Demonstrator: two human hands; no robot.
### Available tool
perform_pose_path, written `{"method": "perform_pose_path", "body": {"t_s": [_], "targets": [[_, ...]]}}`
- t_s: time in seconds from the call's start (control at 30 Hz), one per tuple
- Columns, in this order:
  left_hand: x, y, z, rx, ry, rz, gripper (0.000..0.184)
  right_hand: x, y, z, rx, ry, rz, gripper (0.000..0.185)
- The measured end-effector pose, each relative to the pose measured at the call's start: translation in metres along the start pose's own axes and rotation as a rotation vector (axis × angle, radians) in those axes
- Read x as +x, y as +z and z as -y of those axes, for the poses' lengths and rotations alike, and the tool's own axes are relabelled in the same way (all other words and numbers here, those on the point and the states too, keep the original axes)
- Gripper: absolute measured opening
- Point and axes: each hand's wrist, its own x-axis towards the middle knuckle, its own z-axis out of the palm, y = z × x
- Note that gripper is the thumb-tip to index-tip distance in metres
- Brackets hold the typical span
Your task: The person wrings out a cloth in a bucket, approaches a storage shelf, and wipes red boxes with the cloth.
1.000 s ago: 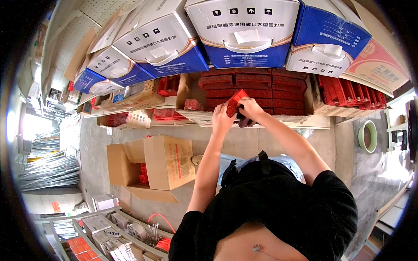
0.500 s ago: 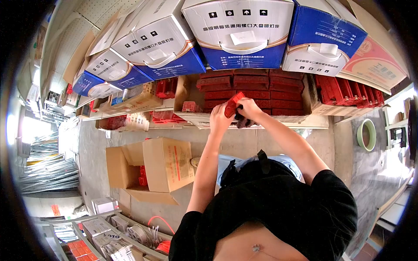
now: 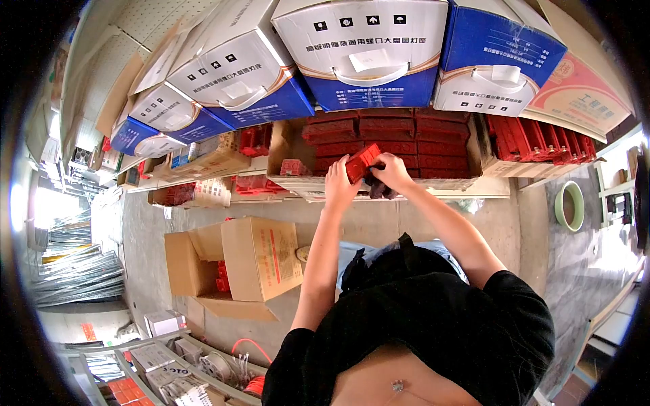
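Observation:
My left hand (image 3: 340, 184) is closed around a red plastic junction box (image 3: 362, 163), held tilted at the front edge of a shelf carton. My right hand (image 3: 394, 173) has its fingers bent at the right side of that box. A dark rag (image 3: 380, 189) hangs beneath the right hand, bunched in its grip. Behind both hands, the open carton (image 3: 284, 147) holds stacked rows of red plastic boxes (image 3: 386, 147). A small red piece (image 3: 294, 166) lies at this carton's left front corner.
White and blue cartons (image 3: 362, 54) line the shelf above. More red boxes fill a carton (image 3: 542, 145) on the right. On the floor, an open cardboard box (image 3: 261, 260) contains red pieces. A green bucket (image 3: 569, 206) stands at right, metal rods (image 3: 78, 277) at left.
The red junction box has turned in my hands, now showing more of its broad face. Both hands have shifted only slightly. The view has moved a little.

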Motion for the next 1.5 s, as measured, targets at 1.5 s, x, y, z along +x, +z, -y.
{"method": "perform_pose_path", "body": {"t_s": [1.5], "targets": [[0.001,-0.004,0.01,-0.033,-0.016,0.169,0.061,0.0,0.007,0.003,-0.047,-0.026,0.158,0.021]]}}
